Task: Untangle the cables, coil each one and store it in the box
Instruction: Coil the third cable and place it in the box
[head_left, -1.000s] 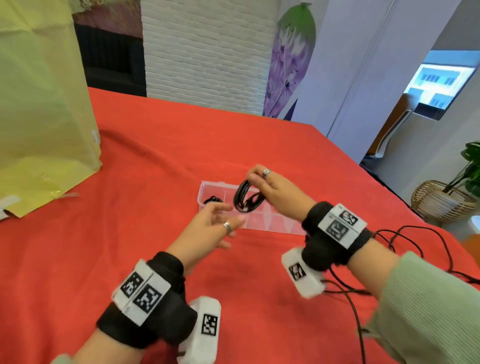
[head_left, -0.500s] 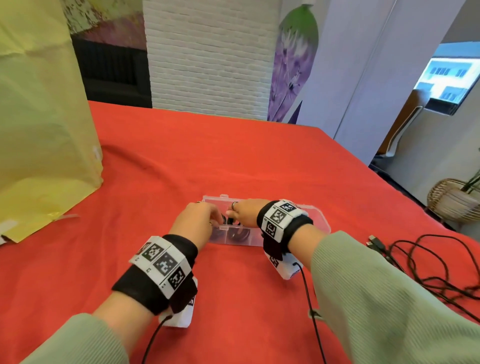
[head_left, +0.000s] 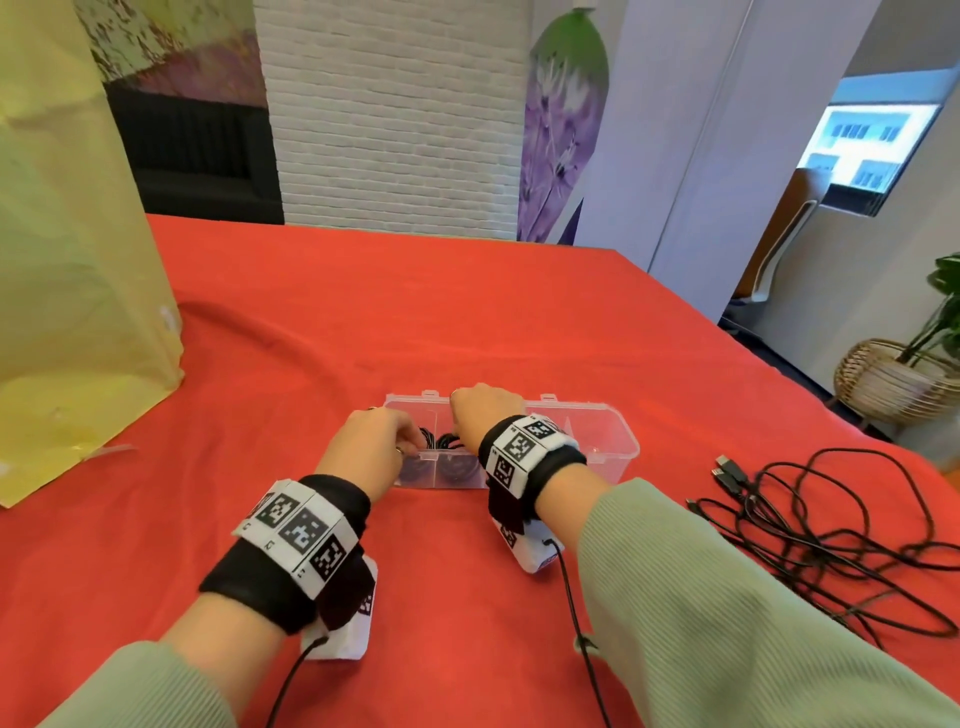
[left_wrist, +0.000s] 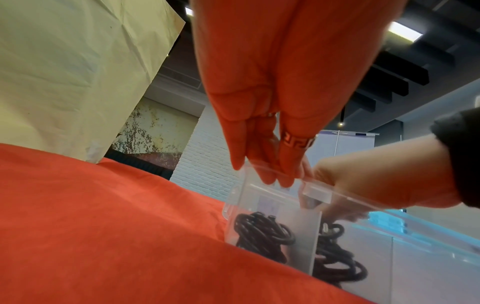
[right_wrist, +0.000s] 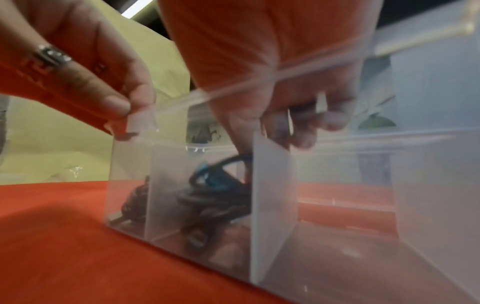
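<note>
A clear plastic box (head_left: 597, 441) with dividers lies on the red cloth. One coiled black cable (left_wrist: 262, 236) sits in its leftmost compartment. A second coiled cable (left_wrist: 335, 265) sits in the compartment beside it. My left hand (head_left: 408, 441) pinches the box's near rim at the left end, thumb outside and fingers over the wall (left_wrist: 262, 174). My right hand (head_left: 467, 428) reaches down into the second compartment; its curled fingers and thumb (right_wrist: 275, 135) are on the top of that coil (right_wrist: 215, 197). A tangle of black cables (head_left: 831, 535) lies to the right.
A large yellow paper bag (head_left: 67, 291) stands at the left of the table. Wires from the wrist cameras trail toward me (head_left: 576, 613). The table's right edge (head_left: 769, 358) drops off toward a wicker basket with a plant (head_left: 893, 384).
My right hand carried the coil from above the box down into the second compartment. My left hand moved onto the box's rim. The head view has shifted back a little.
</note>
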